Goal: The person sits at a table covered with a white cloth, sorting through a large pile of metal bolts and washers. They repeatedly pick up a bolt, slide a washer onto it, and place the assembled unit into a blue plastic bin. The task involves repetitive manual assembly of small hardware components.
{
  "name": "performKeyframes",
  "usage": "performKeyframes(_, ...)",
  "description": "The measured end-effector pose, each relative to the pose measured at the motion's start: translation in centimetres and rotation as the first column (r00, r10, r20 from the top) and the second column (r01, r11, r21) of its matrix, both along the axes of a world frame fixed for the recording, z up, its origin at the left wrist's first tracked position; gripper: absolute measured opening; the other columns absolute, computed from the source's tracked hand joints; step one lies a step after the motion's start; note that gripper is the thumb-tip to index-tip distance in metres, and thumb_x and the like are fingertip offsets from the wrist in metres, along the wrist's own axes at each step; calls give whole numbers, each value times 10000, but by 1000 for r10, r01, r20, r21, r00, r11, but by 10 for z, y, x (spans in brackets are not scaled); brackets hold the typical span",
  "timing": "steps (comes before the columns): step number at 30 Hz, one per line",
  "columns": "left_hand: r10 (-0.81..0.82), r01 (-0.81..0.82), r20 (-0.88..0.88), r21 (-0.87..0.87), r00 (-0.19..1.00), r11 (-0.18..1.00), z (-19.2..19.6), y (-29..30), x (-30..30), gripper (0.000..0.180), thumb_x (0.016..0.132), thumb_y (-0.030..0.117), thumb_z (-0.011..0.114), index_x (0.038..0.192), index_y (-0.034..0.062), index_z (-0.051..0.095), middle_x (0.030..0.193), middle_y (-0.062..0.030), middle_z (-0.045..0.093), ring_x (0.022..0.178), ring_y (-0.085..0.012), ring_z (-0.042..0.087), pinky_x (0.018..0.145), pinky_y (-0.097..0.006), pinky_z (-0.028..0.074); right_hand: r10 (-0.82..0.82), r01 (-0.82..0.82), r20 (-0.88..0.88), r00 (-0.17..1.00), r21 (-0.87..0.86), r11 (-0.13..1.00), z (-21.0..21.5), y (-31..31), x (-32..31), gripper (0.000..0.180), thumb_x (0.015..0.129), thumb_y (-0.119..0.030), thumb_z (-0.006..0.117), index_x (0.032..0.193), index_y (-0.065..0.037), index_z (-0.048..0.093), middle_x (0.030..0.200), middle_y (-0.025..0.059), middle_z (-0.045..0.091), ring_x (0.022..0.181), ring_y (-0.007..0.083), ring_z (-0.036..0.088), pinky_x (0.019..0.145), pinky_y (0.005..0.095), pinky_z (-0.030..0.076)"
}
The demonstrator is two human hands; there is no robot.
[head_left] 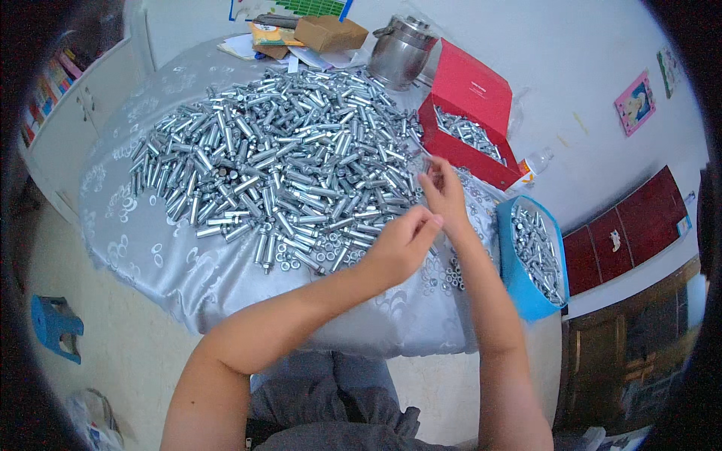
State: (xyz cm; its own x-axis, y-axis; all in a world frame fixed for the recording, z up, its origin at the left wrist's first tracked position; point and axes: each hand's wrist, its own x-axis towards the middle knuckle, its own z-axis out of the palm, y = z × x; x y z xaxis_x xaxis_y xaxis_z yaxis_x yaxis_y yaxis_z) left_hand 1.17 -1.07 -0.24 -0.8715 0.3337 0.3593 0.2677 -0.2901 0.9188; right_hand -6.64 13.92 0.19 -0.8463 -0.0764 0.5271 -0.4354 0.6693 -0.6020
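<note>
A wide heap of silvery sleeve anchor bolts (293,161) covers much of the table. Over its right front edge, my left hand (402,244) is closed, thumb pressed against the fingers; anything in its grip is hidden. Just beyond it, my right hand (445,197) has its fingers curled in toward the thumb, slightly smeared. A small greyish thing may be at those fingertips, too unclear to name. The two hands are close together, the left fingertips by the right wrist. Loose nuts (453,274) lie on the cloth beside my right forearm, with several more nuts (331,244) at the heap's front.
An open red box (505,174) holding bolts stands at the back right. Nearer, a blue container (514,282) of bolts sits at the table's right edge. A steel pot (402,52), a cardboard box (331,32) and papers are behind the heap. A blue stool (56,328) stands on the floor.
</note>
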Motion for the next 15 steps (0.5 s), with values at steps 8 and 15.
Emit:
performKeyframes(8, 416, -701, -707, -158, 572, 695, 7, -23, -14, 419, 734, 148, 586, 1068, -25, 401, 1003, -183, 464, 902, -303, 458, 808, -379, 344, -146, 34, -285, 947, -365, 930, -10, 28, 70, 269, 713, 8, 641, 959, 3, 533, 804, 24, 526, 724, 80, 500, 675, 216, 418)
performKeyframes(15, 559, -943, -777, -332, 290, 29, 25, -81, -91, 309, 721, 120, 560, 990, -1, 467, 1008, -177, 448, 968, -337, 420, 830, -437, 309, -243, 102, -148, 959, -616, 781, -19, 57, 63, 236, 714, -24, 651, 914, 16, 532, 745, 21, 535, 659, 61, 499, 601, 189, 411)
